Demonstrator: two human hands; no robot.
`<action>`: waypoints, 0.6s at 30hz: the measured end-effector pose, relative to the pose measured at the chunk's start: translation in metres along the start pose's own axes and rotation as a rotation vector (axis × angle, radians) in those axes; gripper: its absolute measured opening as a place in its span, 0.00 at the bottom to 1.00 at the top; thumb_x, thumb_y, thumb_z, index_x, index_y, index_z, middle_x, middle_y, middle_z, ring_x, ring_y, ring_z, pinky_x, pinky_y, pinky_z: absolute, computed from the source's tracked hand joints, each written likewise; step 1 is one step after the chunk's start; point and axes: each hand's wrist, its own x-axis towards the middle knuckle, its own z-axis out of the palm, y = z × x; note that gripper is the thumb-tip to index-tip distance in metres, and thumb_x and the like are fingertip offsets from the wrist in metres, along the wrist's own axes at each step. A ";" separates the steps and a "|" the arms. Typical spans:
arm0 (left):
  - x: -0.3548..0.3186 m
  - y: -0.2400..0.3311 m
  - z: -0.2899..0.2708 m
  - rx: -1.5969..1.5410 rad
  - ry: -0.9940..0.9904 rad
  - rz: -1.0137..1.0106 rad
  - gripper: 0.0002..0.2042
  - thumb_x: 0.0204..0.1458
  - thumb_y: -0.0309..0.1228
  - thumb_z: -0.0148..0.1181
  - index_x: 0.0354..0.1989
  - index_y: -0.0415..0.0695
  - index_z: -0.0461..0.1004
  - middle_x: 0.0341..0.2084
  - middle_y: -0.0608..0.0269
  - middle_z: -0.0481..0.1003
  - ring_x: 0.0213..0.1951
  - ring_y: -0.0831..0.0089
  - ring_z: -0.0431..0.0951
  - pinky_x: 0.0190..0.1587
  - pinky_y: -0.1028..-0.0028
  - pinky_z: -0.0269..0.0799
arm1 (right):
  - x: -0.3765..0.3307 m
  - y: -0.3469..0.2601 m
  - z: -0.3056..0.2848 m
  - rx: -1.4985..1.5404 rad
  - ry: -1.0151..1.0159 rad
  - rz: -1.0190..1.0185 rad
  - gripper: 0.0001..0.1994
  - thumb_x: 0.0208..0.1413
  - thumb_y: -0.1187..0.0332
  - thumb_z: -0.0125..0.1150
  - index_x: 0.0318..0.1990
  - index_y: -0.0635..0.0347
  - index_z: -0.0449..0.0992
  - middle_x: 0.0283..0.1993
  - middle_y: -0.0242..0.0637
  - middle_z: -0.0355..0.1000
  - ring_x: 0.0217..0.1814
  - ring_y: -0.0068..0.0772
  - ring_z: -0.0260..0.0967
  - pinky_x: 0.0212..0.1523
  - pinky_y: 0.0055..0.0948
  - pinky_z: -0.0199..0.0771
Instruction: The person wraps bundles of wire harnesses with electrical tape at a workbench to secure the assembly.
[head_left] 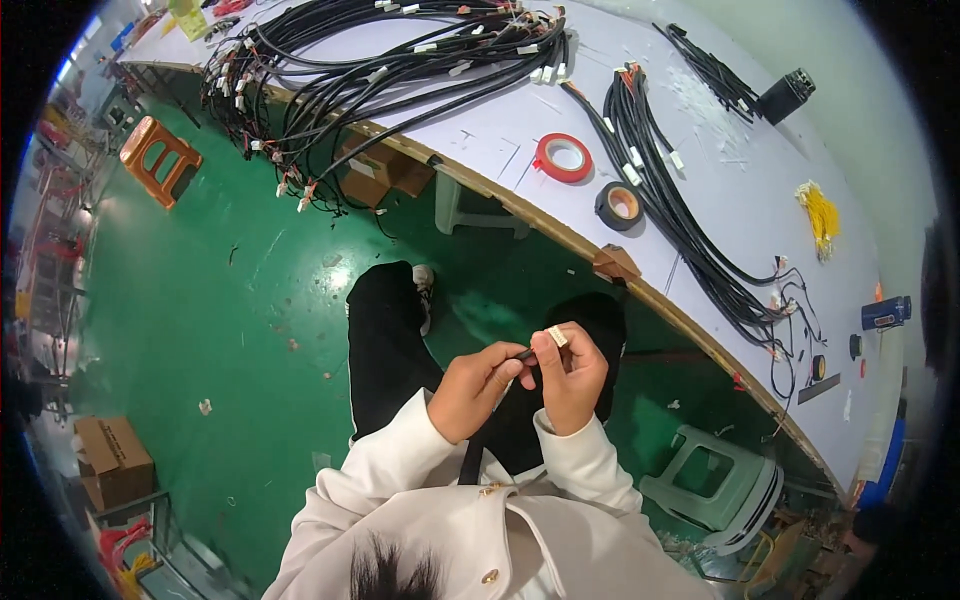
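A white connector [558, 336] and a black cable [524, 354] are held in front of the person, apart from the bench [740, 225]. The right hand [572, 382] has a narrow grip, pinching the connector; the left hand [472, 390] has its grip closed on the cable. On the bench, a red tape roll [543, 160] lies near a black tape roll [605, 208], beside a bundle of black cables [672, 222]; yellow wires [823, 222] lie farther right.

The bare right hand [572, 382] partly hides the small cream rectangular connector [557, 337]. Thick black looped cables [500, 38] run past the top edge. Multicoloured clutter [62, 220] far left is blurred.
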 end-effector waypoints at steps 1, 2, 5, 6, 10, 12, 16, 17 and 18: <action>0.000 -0.004 0.002 0.000 -0.002 0.000 0.10 0.58 0.27 0.46 0.44 0.36 0.70 0.25 0.62 0.75 0.23 0.78 0.70 0.29 0.79 0.66 | -0.001 0.000 0.001 0.003 0.030 -0.004 0.08 0.55 0.71 0.57 0.27 0.65 0.70 0.25 0.31 0.66 0.21 0.16 0.62 0.21 0.18 0.62; 0.001 -0.008 0.004 0.011 0.044 0.068 0.10 0.57 0.27 0.46 0.42 0.36 0.70 0.24 0.62 0.75 0.23 0.78 0.70 0.28 0.80 0.66 | -0.001 0.001 0.000 0.002 0.032 -0.005 0.08 0.55 0.71 0.57 0.27 0.65 0.70 0.25 0.31 0.66 0.21 0.16 0.62 0.21 0.18 0.62; -0.001 -0.010 0.003 0.029 0.087 0.084 0.10 0.58 0.28 0.46 0.41 0.35 0.71 0.23 0.63 0.74 0.24 0.79 0.70 0.28 0.79 0.65 | 0.000 0.004 -0.002 0.011 -0.024 0.009 0.08 0.56 0.70 0.56 0.29 0.66 0.70 0.25 0.32 0.66 0.22 0.17 0.63 0.22 0.17 0.63; -0.001 -0.009 0.002 0.035 0.085 0.031 0.12 0.58 0.30 0.46 0.40 0.33 0.71 0.22 0.63 0.73 0.25 0.79 0.71 0.29 0.79 0.64 | 0.002 0.002 -0.003 0.096 -0.083 0.119 0.09 0.58 0.68 0.52 0.29 0.66 0.69 0.27 0.33 0.67 0.25 0.18 0.63 0.27 0.18 0.63; 0.000 -0.008 0.002 -0.082 0.088 0.029 0.13 0.58 0.33 0.47 0.37 0.35 0.71 0.20 0.64 0.72 0.23 0.81 0.69 0.27 0.81 0.62 | 0.010 0.000 -0.006 0.196 -0.136 0.138 0.16 0.62 0.62 0.43 0.36 0.69 0.71 0.35 0.36 0.70 0.35 0.24 0.67 0.40 0.24 0.66; -0.001 -0.010 0.000 -0.177 0.085 -0.070 0.14 0.58 0.37 0.46 0.35 0.38 0.72 0.19 0.66 0.70 0.22 0.84 0.65 0.25 0.83 0.57 | 0.013 -0.004 -0.009 0.198 -0.108 0.087 0.13 0.59 0.65 0.48 0.41 0.69 0.72 0.39 0.36 0.70 0.39 0.26 0.67 0.42 0.25 0.66; -0.003 -0.011 0.000 -0.240 0.070 -0.071 0.14 0.58 0.39 0.47 0.35 0.39 0.71 0.18 0.68 0.70 0.20 0.86 0.62 0.23 0.84 0.53 | 0.017 0.004 -0.021 -0.177 -0.272 -0.037 0.06 0.54 0.73 0.54 0.33 0.68 0.73 0.37 0.36 0.69 0.36 0.21 0.65 0.38 0.19 0.65; -0.003 -0.012 0.000 -0.231 0.058 -0.078 0.14 0.58 0.39 0.47 0.36 0.39 0.71 0.19 0.68 0.71 0.20 0.86 0.62 0.23 0.84 0.53 | 0.016 0.005 -0.021 -0.178 -0.271 -0.038 0.06 0.54 0.73 0.54 0.33 0.68 0.73 0.37 0.36 0.69 0.36 0.21 0.65 0.38 0.19 0.65; -0.002 -0.012 -0.001 -0.222 0.045 -0.085 0.14 0.58 0.39 0.47 0.36 0.39 0.71 0.20 0.67 0.71 0.21 0.86 0.62 0.24 0.84 0.53 | 0.015 0.007 -0.020 -0.146 -0.248 -0.032 0.06 0.55 0.72 0.54 0.32 0.67 0.72 0.36 0.36 0.69 0.35 0.21 0.64 0.38 0.19 0.65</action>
